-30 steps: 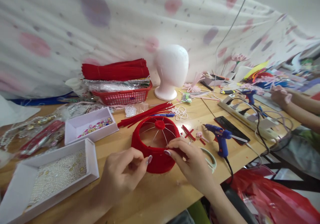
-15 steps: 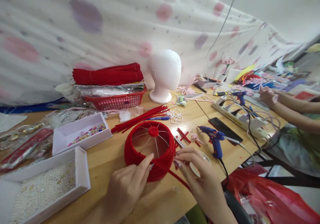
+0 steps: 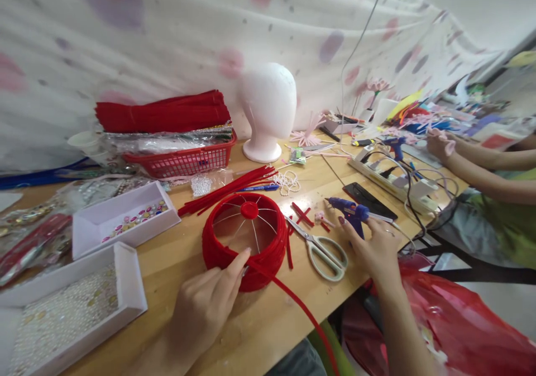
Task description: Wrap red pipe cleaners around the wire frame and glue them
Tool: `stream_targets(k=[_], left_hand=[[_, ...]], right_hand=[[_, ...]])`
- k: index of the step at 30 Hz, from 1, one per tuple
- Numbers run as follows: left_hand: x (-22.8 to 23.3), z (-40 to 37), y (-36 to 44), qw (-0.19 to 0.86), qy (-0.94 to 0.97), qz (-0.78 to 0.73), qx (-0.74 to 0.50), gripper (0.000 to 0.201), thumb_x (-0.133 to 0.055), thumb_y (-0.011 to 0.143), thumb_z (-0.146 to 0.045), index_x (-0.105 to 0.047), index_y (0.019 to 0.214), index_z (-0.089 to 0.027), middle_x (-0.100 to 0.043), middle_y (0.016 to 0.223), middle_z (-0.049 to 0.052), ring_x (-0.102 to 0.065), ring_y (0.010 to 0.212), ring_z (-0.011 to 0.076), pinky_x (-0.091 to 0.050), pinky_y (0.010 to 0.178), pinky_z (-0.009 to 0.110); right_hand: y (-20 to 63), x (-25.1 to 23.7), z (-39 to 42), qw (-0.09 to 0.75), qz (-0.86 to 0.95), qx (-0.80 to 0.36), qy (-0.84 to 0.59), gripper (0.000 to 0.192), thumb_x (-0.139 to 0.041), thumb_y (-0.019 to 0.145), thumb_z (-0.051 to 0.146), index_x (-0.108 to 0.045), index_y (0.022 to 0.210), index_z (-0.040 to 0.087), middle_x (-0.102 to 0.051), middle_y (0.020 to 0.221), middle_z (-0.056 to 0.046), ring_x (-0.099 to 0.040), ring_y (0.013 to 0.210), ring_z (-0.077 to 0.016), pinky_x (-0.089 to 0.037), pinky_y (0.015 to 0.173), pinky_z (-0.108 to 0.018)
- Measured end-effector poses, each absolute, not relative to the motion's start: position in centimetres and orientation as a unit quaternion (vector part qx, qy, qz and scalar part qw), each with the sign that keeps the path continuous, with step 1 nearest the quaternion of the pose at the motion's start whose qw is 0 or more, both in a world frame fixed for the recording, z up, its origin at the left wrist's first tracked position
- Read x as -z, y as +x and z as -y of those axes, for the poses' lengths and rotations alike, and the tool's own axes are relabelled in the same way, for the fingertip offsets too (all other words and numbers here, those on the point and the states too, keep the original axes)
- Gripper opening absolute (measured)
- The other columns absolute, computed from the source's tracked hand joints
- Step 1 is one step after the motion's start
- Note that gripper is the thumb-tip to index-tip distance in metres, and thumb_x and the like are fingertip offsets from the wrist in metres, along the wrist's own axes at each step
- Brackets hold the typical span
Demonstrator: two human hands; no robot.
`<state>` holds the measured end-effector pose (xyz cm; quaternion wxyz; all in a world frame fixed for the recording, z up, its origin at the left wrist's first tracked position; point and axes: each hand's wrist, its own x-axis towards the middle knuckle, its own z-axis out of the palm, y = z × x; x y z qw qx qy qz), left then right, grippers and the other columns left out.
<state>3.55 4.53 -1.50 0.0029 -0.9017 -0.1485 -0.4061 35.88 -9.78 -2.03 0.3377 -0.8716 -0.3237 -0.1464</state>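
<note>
A round red frame (image 3: 268,236) wrapped in fuzzy red strips lies on the wooden table, thin wires running across its opening to a red centre disc (image 3: 249,210). My left hand (image 3: 209,298) is closed at its near rim, thumb and forefinger pinching a red pipe cleaner (image 3: 297,300) against it. The pipe cleaner's long free end trails down past the table edge. To the right, my right hand (image 3: 374,247) has its fingers around the handle of a blue glue gun (image 3: 349,209), which its palm partly hides. Between frame and gun are scissors (image 3: 324,253) and short red pieces (image 3: 302,215).
A white foam head (image 3: 270,108) stands behind, beside a red basket (image 3: 188,161) with red bundles. White boxes (image 3: 138,286) of beads and gems are at left. A phone (image 3: 368,200) and power strip (image 3: 393,183) lie right, near another person's arms (image 3: 481,163).
My right hand has left the red frame and moved right onto the glue gun, uncovering the scissors. My left hand keeps its pinch at the rim. The view has shifted slightly.
</note>
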Motion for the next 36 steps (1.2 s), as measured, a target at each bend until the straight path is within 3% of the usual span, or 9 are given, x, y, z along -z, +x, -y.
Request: stream_targets(k=[4,6,12,16,19,22,25,31,36], left_hand=[[1.8,-4.6,3.5,-0.005,-0.902,0.139,0.410,0.028,-0.045,0.106,-0.017,-0.059,0.129,-0.008,-0.066,0.064,-0.004,-0.059,0.048,0.0075,-0.044,0.056,0.024],[1.9,-4.6,3.5,-0.010,-0.900,0.136,0.413,0.029,-0.044,0.107,-0.017,-0.059,0.130,-0.008,-0.065,0.062,-0.005,-0.058,0.047,0.0075,-0.044,0.056,0.024],[1.8,-4.5,3.6,-0.018,-0.902,0.139,0.407,0.031,-0.044,0.107,-0.016,-0.057,0.134,-0.008,-0.064,0.063,-0.005,-0.058,0.048,0.0081,-0.042,0.054,0.025],[1.8,-4.4,3.5,-0.018,-0.905,0.141,0.401,0.036,-0.044,0.106,-0.014,-0.053,0.140,-0.009,-0.060,0.061,-0.006,-0.055,0.047,0.0088,-0.041,0.052,0.026],[1.8,-4.4,3.6,-0.015,-0.905,0.142,0.400,0.040,-0.043,0.106,-0.015,-0.048,0.145,-0.009,-0.059,0.060,-0.007,-0.054,0.046,0.0093,-0.041,0.051,0.026],[1.7,-4.3,3.6,-0.008,-0.907,0.143,0.397,0.042,-0.044,0.105,-0.014,-0.047,0.147,-0.008,-0.059,0.060,-0.006,-0.055,0.047,0.0099,-0.042,0.051,0.025],[1.7,-4.3,3.5,0.003,-0.905,0.142,0.401,0.036,-0.045,0.105,-0.013,-0.053,0.140,-0.008,-0.057,0.058,-0.007,-0.054,0.047,0.0101,-0.041,0.051,0.025],[1.5,-4.3,3.5,0.010,-0.905,0.143,0.400,0.030,-0.044,0.105,-0.014,-0.056,0.132,-0.005,-0.056,0.057,-0.007,-0.053,0.047,0.0097,-0.041,0.052,0.025],[1.3,-4.2,3.6,0.024,-0.904,0.143,0.402,0.029,-0.043,0.106,-0.014,-0.057,0.129,-0.005,-0.057,0.056,-0.007,-0.053,0.046,0.0096,-0.040,0.051,0.025]], right_hand=[[36.7,1.6,8.3,0.342,0.344,0.111,-0.868,0.050,-0.056,0.083,0.066,-0.071,0.070,0.020,-0.066,0.060,-0.009,-0.062,0.065,-0.0271,-0.046,0.072,-0.040],[37.0,1.4,8.0,0.356,0.337,0.106,-0.865,0.047,-0.057,0.081,0.063,-0.071,0.068,0.020,-0.064,0.055,-0.008,-0.061,0.059,-0.0270,-0.046,0.066,-0.040],[36.2,0.5,9.4,0.429,0.306,0.073,-0.847,0.051,-0.058,0.084,0.061,-0.078,0.086,0.015,-0.077,0.077,-0.013,-0.070,0.068,-0.0281,-0.052,0.056,-0.034],[33.7,-0.6,11.0,0.470,0.322,0.011,-0.822,0.043,-0.062,0.087,0.058,-0.078,0.089,0.018,-0.078,0.077,-0.008,-0.067,0.059,-0.0202,-0.050,0.047,-0.026],[31.5,-2.2,11.5,0.510,0.399,-0.038,-0.761,0.033,-0.065,0.087,0.052,-0.077,0.087,0.022,-0.077,0.080,-0.007,-0.068,0.066,-0.0203,-0.054,0.056,-0.026],[29.6,-4.1,11.1,0.483,0.544,-0.079,-0.682,0.023,-0.067,0.087,0.044,-0.073,0.083,0.022,-0.073,0.080,-0.008,-0.070,0.074,-0.0247,-0.057,0.063,-0.033],[28.3,-5.5,10.3,0.432,0.647,-0.096,-0.620,0.017,-0.067,0.087,0.037,-0.067,0.079,0.022,-0.067,0.074,-0.005,-0.064,0.065,-0.0209,-0.052,0.056,-0.032],[27.0,-5.7,9.3,0.383,0.694,-0.069,-0.606,0.026,-0.066,0.089,0.040,-0.058,0.073,0.021,-0.055,0.065,-0.001,-0.052,0.056,-0.0154,-0.041,0.048,-0.028],[27.0,-5.2,9.2,0.358,0.710,-0.073,-0.602,0.021,-0.065,0.090,0.034,-0.053,0.077,0.022,-0.052,0.065,0.002,-0.050,0.060,-0.0148,-0.041,0.052,-0.027]])
